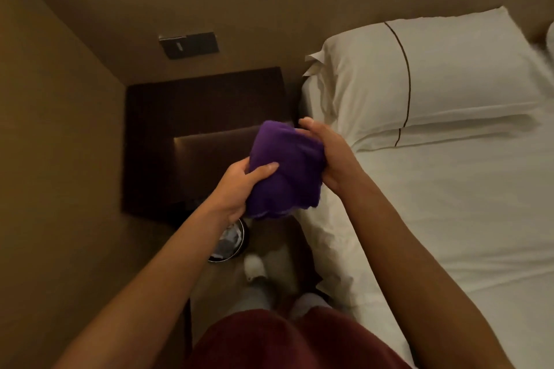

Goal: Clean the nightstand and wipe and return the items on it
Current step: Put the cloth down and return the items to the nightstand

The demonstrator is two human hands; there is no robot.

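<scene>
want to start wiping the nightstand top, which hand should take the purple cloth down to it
Left, probably. The left hand already grips the cloth on the nightstand side; the right hand is nearer the bed.

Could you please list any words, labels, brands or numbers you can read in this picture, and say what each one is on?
None can be read. The dark rectangular wall switch panel carries a small pale mark, too blurred to read. The purple cloth, white pillow and dark wooden nightstand show no text.

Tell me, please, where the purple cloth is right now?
In the head view, the purple cloth sits mid-frame, gripped between the left hand and right hand, above the nightstand.
</scene>
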